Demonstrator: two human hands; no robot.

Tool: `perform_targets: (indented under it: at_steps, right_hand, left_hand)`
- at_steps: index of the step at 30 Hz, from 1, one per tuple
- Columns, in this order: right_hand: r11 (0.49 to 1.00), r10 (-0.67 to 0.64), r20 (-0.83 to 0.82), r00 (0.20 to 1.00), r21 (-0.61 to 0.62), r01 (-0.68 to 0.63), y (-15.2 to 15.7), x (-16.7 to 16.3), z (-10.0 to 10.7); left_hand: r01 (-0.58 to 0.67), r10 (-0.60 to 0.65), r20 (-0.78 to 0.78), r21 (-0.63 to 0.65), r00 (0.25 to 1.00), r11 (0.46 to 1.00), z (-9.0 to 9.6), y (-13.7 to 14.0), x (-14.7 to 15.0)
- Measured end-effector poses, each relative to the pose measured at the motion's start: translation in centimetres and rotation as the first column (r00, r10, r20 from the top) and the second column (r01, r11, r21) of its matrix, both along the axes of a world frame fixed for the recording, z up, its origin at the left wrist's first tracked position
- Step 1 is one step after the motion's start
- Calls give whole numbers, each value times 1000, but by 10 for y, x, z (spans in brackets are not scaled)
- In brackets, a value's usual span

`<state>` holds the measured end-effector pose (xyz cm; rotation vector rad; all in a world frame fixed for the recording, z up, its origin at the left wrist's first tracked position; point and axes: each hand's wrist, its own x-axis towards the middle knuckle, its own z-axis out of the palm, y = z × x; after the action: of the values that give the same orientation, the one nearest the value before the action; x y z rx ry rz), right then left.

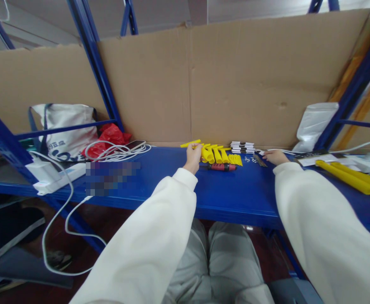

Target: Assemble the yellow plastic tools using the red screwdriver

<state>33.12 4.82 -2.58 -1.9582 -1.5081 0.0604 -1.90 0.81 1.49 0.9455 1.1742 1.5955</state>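
Note:
My left hand (193,158) is closed on a slim yellow plastic piece (187,144), which sticks out to the left above the fingers. Just right of it several yellow plastic handles (217,155) lie in a row, with a group of small flat yellow pieces (235,159) at their right. A red and black screwdriver (222,167) lies in front of them. My right hand (276,157) has its fingers pinched together beside thin dark metal strips (260,161); what is between the fingertips is too small to tell. Tiny whitish parts (252,159) lie scattered left of the strips.
Small white-and-black packs (242,147) are stacked behind, against the cardboard wall (235,84). Long yellow pieces (349,177) lie on the blue table (235,198) at right. Coiled white cables (118,152), a power strip (61,177) and a cloth bag (67,128) are at left. Blue posts flank both sides.

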Motion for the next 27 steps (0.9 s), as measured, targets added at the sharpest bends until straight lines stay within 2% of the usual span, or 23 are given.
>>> perform_targets:
  at_steps: [3, 8, 18, 27]
  right_hand:
    - [989, -46, 126, 991, -136, 63, -7, -7, 7]
    - [979, -15, 196, 980, -198, 54, -10, -14, 11]
    - [971, 5, 236, 972, -233, 51, -6, -12, 8]
    - [991, -31, 159, 987, -121, 51, 1, 1, 2]
  left_hand:
    - [17, -17, -1, -12, 1000, 1000, 0, -1, 1]
    - [27, -27, 19, -4, 999, 1000, -1, 1, 1]
    - [41, -44, 64, 43, 997, 998, -6, 6, 2]
    - [69, -74, 80, 57, 994, 996, -12, 18, 0]
